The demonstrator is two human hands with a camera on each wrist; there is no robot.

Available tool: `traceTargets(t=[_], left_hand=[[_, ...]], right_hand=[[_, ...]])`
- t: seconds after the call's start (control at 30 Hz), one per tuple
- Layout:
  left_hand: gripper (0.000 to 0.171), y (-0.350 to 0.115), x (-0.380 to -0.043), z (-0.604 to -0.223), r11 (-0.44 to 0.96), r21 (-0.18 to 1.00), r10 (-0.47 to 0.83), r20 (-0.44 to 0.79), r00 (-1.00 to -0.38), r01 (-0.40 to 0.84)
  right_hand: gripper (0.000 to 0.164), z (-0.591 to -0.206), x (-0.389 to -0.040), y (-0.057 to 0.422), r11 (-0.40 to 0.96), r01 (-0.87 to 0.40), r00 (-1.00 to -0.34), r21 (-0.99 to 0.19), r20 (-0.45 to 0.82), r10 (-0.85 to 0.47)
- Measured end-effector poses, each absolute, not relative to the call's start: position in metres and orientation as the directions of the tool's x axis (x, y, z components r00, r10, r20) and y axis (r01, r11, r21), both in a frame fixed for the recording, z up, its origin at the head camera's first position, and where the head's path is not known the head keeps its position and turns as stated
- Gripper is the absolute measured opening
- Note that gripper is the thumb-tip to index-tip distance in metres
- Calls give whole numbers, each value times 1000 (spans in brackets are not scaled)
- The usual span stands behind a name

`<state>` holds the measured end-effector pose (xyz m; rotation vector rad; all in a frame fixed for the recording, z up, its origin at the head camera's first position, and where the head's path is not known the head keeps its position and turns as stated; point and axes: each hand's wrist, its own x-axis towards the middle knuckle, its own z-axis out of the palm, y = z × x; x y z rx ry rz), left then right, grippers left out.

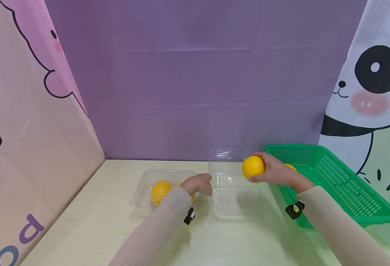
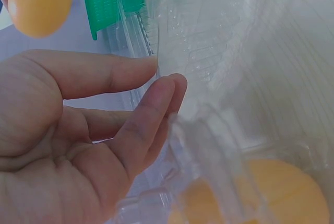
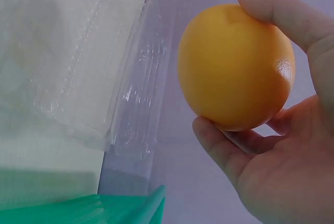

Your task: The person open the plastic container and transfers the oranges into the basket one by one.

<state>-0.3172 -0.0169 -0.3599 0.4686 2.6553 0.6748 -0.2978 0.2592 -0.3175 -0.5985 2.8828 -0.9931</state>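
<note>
My right hand (image 1: 276, 171) grips an orange (image 1: 253, 167) above the right side of an open clear plastic box (image 1: 235, 203). In the right wrist view, thumb and fingers curl round the orange (image 3: 235, 67). At the left edge of that box is my left hand (image 1: 199, 183). The left wrist view shows its fingertips pinching the thin clear rim (image 2: 159, 59). To the left stands another clear plastic box (image 1: 171, 172) with oranges (image 1: 161, 192) inside, its lid over them; my left forearm and hand partly cover it.
A green plastic basket (image 1: 351, 184) stands at the right of the table (image 1: 92, 221), with another orange (image 1: 290, 167) in it, partly behind my right hand. A purple cloth (image 1: 188, 81) hangs behind the table. Printed cloths flank both sides.
</note>
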Motion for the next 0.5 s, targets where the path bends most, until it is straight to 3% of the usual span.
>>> traceTargets(t=[0.5], left_hand=[[64,-16,-317,-360,845,483,390,-257,-884,232]], right_hand=[[92,-307,-293,275,739,-353,-926,-574,102,-363]])
